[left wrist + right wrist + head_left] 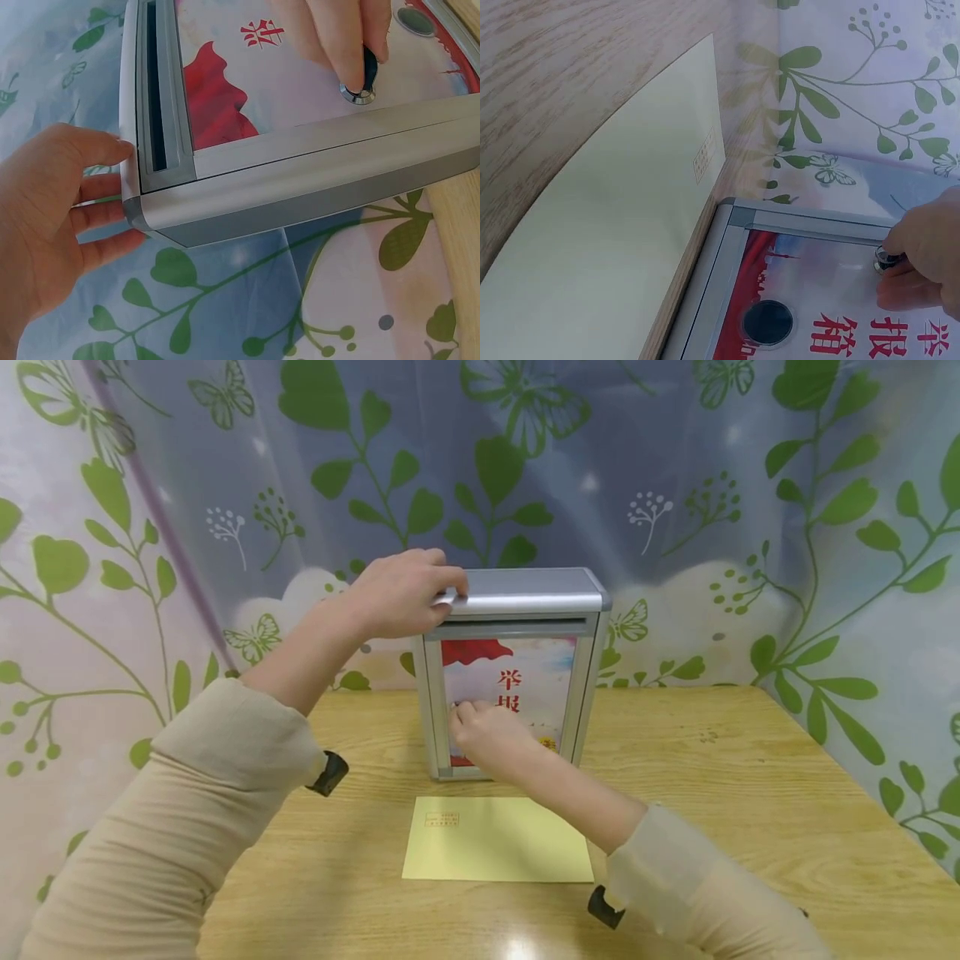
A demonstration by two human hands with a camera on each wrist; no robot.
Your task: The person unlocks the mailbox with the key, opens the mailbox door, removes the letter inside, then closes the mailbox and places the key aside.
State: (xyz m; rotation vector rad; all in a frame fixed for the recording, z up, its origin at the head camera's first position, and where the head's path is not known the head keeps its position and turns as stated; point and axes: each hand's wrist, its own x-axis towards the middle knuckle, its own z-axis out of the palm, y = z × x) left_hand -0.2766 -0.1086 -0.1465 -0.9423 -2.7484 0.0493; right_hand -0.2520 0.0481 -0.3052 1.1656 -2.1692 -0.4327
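Observation:
A silver metal letterbox [525, 587] with a printed front panel stands upright on the table, a dark slot [517, 627] running across its upper front. At its top left corner my left hand [405, 593] grips the edge between thumb and fingers. My right hand [491, 735] is at the left side of the front panel and pinches a small black-headed key [370, 66]. The key sits at a round chrome lock [358, 96], partly covered by the fingers. A round dark window [768, 322] shows low on the panel in the right wrist view.
A yellow envelope [498, 843] with a small red printed stamp lies flat on the wooden table [690, 793], just in front of the letterbox. Behind the table hangs a curtain [585, 485] with green leaves and butterflies.

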